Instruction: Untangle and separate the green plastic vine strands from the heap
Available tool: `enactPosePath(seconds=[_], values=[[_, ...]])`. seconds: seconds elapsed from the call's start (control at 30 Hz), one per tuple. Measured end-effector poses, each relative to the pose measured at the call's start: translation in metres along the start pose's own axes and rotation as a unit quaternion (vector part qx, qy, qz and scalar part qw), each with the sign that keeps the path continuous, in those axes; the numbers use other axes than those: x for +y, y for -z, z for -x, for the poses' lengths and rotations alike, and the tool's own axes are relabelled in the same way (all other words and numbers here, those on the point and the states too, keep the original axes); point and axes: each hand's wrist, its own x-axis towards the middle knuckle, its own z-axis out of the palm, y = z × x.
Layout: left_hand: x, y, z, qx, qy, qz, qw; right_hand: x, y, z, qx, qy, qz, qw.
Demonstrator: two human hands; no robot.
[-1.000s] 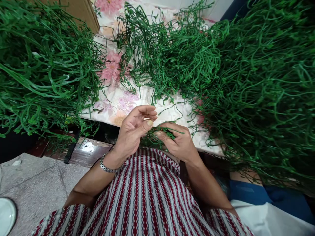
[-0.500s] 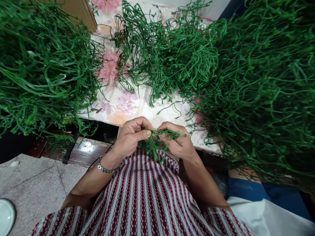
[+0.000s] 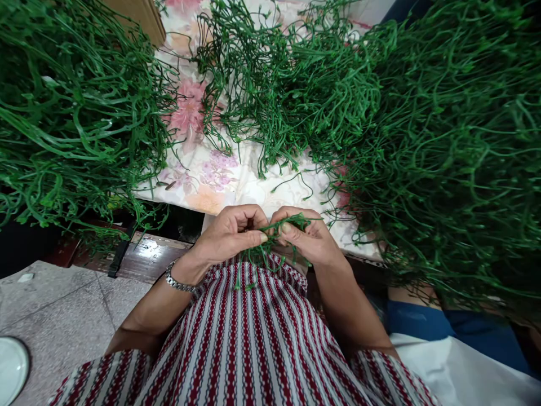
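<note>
Close together over my lap, both hands grip a small bunch of thin green stems [image 3: 291,221] with bud-like tips. My left hand [image 3: 236,234], with a metal watch on its wrist, is closed with the thumb and fingers pinching the bunch's left end. On the other side, my right hand [image 3: 308,239] is closed around the bunch, its thumb pressed on top. Loose stem ends dangle beneath the hands over the striped garment [image 3: 253,338]. Part of the bunch is hidden behind my fingers.
A flowered cloth [image 3: 211,175] covers the table. Tangled green stems lie in a left heap [image 3: 84,124], a middle heap [image 3: 296,90] and a large right heap [image 3: 456,146]. A cardboard box [image 3: 146,22] stands at the back left. A round white lid-like object [image 3: 12,369] is at lower left.
My right thumb has come round onto the top of the bunch. My left hand has shifted slightly right, and the dangling stems hang differently.
</note>
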Motion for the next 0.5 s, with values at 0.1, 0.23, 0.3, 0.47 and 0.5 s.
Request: enactPosePath(seconds=[0.1, 0.23, 0.3, 0.47, 0.5], values=[[0.0007, -0.0001, 0.0004, -0.023, 0.004, 0.042, 0.999, -0.0035, -0.0005, -0.0001, -0.018, -0.009, -0.014, 1.0], [0.0023, -0.0024, -0.0007, -0.045, 0.01, 0.069, 0.997, -0.0059, -0.0018, -0.0016, -0.022, -0.021, -0.001, 1.0], [0.0032, -0.0039, -0.0008, -0.044, 0.015, 0.053, 0.998, -0.004, -0.0027, -0.0028, -0.01, -0.022, 0.009, 1.0], [0.0046, -0.0064, 0.0015, -0.014, 0.002, -0.065, 0.998, 0.0016, -0.0035, -0.0061, -0.008, -0.036, 0.017, 0.999], [0.0047, -0.0065, 0.0019, -0.01, -0.002, -0.071, 0.997, 0.0008, -0.0034, -0.0066, -0.011, -0.033, 0.016, 0.999]])
